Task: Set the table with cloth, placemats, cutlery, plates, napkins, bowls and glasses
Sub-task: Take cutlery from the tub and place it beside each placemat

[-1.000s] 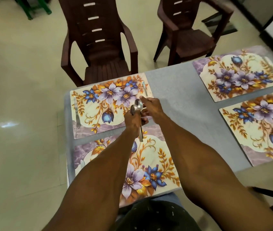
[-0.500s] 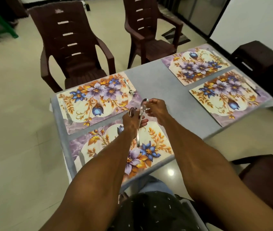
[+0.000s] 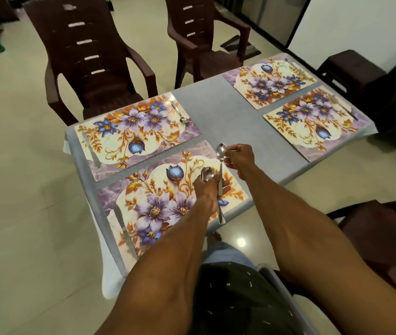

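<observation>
left hand (image 3: 208,189): fingers closed around a bunch of spoons (image 3: 207,175) (bowls up) | right hand (image 3: 239,157): fingers pinch one spoon (image 3: 221,153) near its bowl, handle hanging down beside the left hand | below both hands: near placemat (image 3: 158,201) on the desk (image 3: 218,112) | far from the fingers: spoon on the far placemat (image 3: 179,113)

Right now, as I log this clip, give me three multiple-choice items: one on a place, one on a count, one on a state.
1. Where does the laid spoon lie?
A. on the far-left placemat's right side
B. on the floor
C. on a chair

2. How many placemats are on the table?
A. two
B. four
C. six

3. What is the right hand doing?
A. resting flat
B. pinching a spoon
C. holding a plate

Answers: 1 A, it rests on that placemat; 2 B, four floral mats show; 3 B, fingers pinch the upright spoon.
</observation>
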